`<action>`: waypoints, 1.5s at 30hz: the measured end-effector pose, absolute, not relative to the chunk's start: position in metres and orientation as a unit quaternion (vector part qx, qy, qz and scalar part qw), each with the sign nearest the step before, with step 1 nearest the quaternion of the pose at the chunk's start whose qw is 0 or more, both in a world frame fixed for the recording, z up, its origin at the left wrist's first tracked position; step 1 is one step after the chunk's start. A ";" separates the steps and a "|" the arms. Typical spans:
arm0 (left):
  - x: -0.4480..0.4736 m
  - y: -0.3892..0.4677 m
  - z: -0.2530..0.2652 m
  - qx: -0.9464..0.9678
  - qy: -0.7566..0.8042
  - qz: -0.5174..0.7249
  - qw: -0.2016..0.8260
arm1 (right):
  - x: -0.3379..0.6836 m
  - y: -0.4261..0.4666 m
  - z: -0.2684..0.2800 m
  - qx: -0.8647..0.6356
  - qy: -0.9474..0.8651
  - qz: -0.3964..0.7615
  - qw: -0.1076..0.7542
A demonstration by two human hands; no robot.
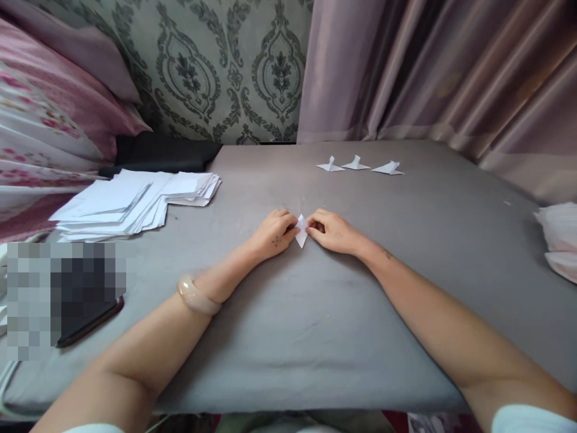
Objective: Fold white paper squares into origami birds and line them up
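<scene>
Between my hands, over the middle of the cloth-covered table, is a small white folded paper (302,232) in a narrow diamond shape, one point toward me. My left hand (278,232) pinches its left edge between thumb and fingers. On the opposite edge, the fingertips of my right hand (332,231) are closed in the same way. The paper's underside is hidden. Farther back on the table stand three folded paper figures (356,163) in a row, with flat pointed wings and a raised middle.
Stacks of white paper sheets (130,201) lie at the left, in front of a black item (166,154). A dark flat object (90,322), partly pixelated, rests at the near left. White plastic wrapping (559,234) sits at the right edge. Curtains (406,66) hang behind the grey cloth (288,337).
</scene>
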State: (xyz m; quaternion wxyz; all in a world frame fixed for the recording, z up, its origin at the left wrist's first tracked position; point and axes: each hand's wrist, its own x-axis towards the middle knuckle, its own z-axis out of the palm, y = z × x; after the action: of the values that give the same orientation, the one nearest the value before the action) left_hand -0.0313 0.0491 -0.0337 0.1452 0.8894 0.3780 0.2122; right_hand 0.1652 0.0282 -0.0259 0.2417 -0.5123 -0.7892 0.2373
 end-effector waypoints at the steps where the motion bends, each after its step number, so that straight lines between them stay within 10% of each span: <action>1: -0.032 0.049 -0.034 0.879 0.387 0.223 0.167 | 0.167 0.030 -0.025 -0.511 -0.777 0.267 0.252; 9: -0.031 0.045 -0.023 0.768 0.460 0.310 0.319 | 0.177 0.033 -0.015 -0.560 -0.561 0.456 0.405; 18: -0.033 0.043 -0.015 0.691 0.478 0.375 0.392 | 0.177 0.030 -0.024 -0.537 -0.602 0.445 0.388; 45: -0.015 0.042 -0.032 0.821 0.443 0.308 0.187 | 0.156 0.021 -0.025 -0.534 -0.668 0.338 0.393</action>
State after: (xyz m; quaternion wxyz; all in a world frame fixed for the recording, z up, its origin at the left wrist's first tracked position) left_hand -0.0147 0.0419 -0.0316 0.1867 0.8213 0.4426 0.3079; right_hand 0.1562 0.0211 -0.0252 0.3927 -0.5338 -0.6685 0.3375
